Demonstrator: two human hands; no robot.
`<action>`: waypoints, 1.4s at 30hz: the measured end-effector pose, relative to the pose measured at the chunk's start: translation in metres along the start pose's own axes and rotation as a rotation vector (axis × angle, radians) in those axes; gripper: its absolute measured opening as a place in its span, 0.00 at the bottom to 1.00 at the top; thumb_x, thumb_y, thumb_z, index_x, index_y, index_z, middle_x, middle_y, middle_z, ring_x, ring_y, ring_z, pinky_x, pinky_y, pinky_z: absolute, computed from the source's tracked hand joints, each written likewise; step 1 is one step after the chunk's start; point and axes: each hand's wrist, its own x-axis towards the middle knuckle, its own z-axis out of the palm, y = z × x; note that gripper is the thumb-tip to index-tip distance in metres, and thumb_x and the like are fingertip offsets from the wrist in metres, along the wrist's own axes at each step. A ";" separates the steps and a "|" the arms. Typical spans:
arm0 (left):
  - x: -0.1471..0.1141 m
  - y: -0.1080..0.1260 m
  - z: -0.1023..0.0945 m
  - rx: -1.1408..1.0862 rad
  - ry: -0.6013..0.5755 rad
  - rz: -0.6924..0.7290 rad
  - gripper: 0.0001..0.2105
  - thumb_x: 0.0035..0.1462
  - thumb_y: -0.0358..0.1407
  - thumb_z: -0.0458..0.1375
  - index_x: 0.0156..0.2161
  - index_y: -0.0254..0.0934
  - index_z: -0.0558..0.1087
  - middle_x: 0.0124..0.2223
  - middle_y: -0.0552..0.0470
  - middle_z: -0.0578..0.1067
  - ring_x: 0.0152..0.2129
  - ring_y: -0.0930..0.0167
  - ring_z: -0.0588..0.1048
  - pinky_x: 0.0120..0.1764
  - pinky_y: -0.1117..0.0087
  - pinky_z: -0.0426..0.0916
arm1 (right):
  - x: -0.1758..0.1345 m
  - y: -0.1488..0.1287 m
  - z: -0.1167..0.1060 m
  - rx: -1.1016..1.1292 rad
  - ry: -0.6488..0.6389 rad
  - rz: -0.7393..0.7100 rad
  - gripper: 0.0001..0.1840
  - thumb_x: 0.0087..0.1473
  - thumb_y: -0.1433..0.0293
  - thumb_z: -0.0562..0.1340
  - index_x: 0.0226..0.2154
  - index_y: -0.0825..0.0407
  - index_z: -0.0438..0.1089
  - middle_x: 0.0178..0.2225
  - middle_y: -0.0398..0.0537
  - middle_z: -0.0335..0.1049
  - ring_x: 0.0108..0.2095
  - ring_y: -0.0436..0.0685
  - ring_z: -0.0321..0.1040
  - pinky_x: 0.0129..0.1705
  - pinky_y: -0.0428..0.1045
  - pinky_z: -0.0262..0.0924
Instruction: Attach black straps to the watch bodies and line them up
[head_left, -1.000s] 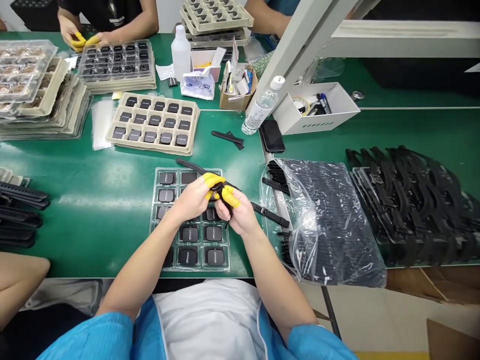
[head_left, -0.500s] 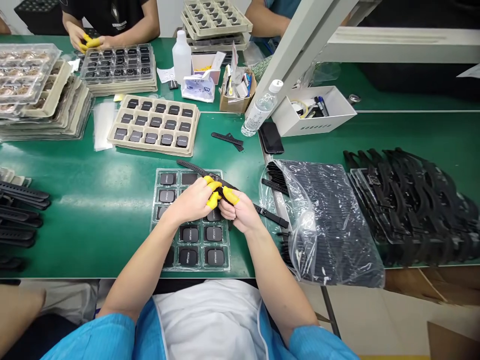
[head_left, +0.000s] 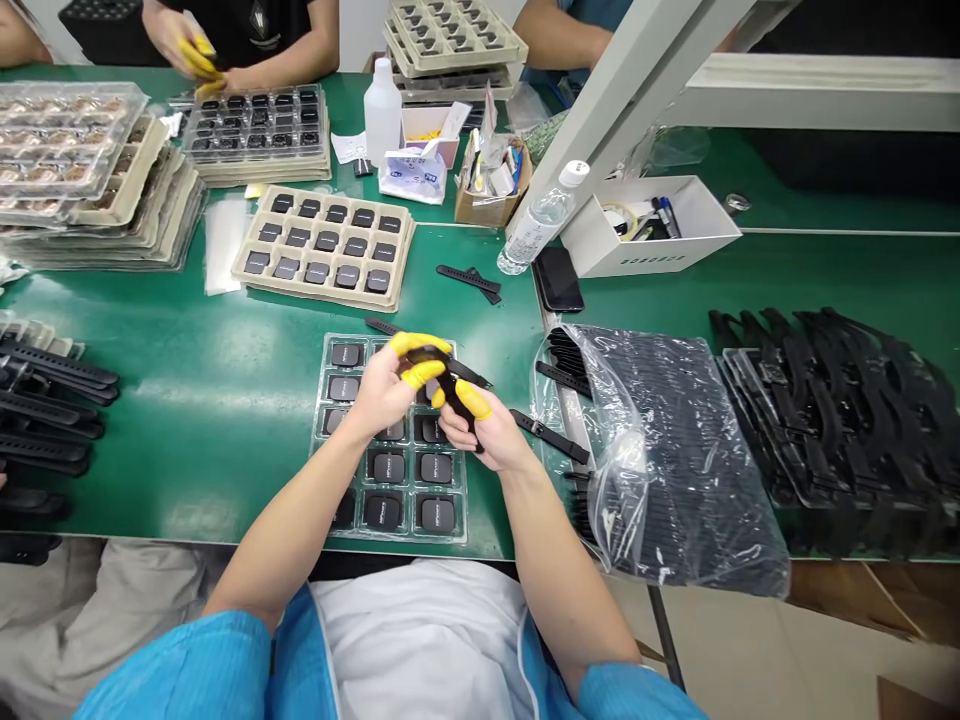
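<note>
Holding a black strap [head_left: 449, 388] above the clear tray [head_left: 411, 490], the left hand [head_left: 385, 390] and right hand [head_left: 487, 428] both pinch it, nearly closed, apparently for steadiness; the exact grip is partly hidden. The bag of straps [head_left: 675, 460] lies rightward, presumably for easy reach.

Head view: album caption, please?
Yellow-tipped left hand and right hand hold slim black strap pieces over a clear plastic tray.
</note>
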 end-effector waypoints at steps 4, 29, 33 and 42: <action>0.009 -0.001 -0.014 -0.177 0.403 -0.110 0.21 0.63 0.54 0.62 0.49 0.41 0.64 0.51 0.47 0.81 0.31 0.71 0.83 0.32 0.72 0.78 | 0.000 0.001 -0.005 -0.121 -0.022 0.123 0.24 0.61 0.48 0.67 0.36 0.53 0.69 0.19 0.33 0.53 0.16 0.44 0.39 0.16 0.41 0.36; -0.010 -0.002 -0.007 0.649 -0.459 0.198 0.25 0.63 0.24 0.47 0.63 0.40 0.69 0.61 0.44 0.76 0.58 0.64 0.76 0.59 0.59 0.74 | 0.001 0.006 0.004 0.001 0.087 -0.099 0.22 0.57 0.51 0.71 0.35 0.49 0.66 0.15 0.34 0.56 0.14 0.47 0.43 0.17 0.43 0.38; -0.010 -0.005 -0.007 0.638 -0.429 0.239 0.25 0.64 0.24 0.46 0.62 0.40 0.69 0.61 0.45 0.76 0.59 0.65 0.75 0.59 0.61 0.74 | 0.002 0.006 0.006 0.044 0.088 -0.121 0.21 0.57 0.52 0.71 0.35 0.48 0.65 0.15 0.33 0.55 0.15 0.47 0.42 0.17 0.43 0.37; -0.012 0.002 -0.004 0.669 -0.444 0.248 0.23 0.68 0.29 0.47 0.66 0.40 0.67 0.59 0.41 0.72 0.58 0.63 0.74 0.60 0.59 0.74 | 0.002 0.007 0.011 0.165 0.087 -0.167 0.20 0.59 0.55 0.71 0.31 0.48 0.62 0.16 0.33 0.52 0.15 0.46 0.40 0.16 0.42 0.39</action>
